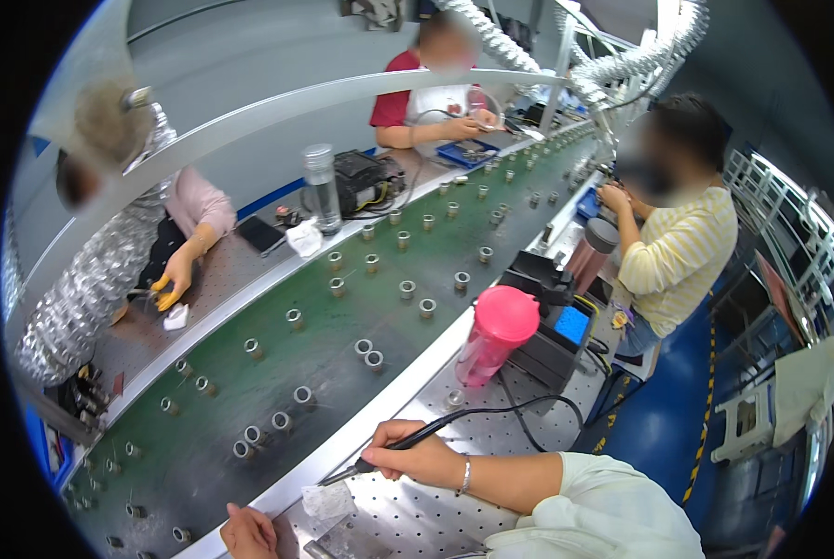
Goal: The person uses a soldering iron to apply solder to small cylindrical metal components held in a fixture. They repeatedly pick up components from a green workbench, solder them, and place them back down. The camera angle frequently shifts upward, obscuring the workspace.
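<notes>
My right hand point(411, 451) grips the dark handle of a soldering iron point(428, 430), held like a pen. Its thin metal tip points down and left, close to a crumpled white wipe point(327, 501) on the perforated metal bench point(407, 522). A black cable point(528, 407) trails from the handle's back end toward the right. At the lower edge, my left hand point(247, 533) rests beside the white rail with its fingers curled; whether anything is inside them is hidden. A metal block point(347, 542) lies partly cut off between my hands.
Beyond the rail runs a green conveyor belt point(342, 335) carrying many small metal rings point(303, 396). A pink bottle point(496, 335) and a black soldering station point(542, 349) stand right of my hand. Co-workers sit opposite and at right; silvery ducts point(91, 279) hang over the line.
</notes>
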Available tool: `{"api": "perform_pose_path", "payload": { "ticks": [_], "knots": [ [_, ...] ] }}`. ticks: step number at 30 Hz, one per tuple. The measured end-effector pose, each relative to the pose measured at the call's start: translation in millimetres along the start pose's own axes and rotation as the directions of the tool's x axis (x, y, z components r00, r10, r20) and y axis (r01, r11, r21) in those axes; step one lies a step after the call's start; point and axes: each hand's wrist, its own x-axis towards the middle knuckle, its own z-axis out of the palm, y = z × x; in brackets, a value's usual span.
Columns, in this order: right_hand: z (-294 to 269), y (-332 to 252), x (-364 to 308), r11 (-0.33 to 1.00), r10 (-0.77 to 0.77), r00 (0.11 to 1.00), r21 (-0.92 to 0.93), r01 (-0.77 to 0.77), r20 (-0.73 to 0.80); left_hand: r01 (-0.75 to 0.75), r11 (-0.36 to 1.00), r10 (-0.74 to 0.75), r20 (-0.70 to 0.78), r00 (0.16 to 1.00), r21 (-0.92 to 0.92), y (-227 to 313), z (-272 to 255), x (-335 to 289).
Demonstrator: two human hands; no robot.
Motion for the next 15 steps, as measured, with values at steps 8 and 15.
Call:
{"api": "perform_pose_path", "payload": {
  "ticks": [8,15],
  "knots": [
    [-3,-2,3,0.998,-0.061,0.998,-0.027,0.062,0.028,-0.072,0.989,0.084,0.086,0.993,-0.13,-12,-7,3],
    [-2,4,5,0.998,-0.06,0.998,-0.01,0.06,0.036,-0.057,0.988,0.073,0.106,0.992,-0.146,-7,-7,3]
  ]
}}
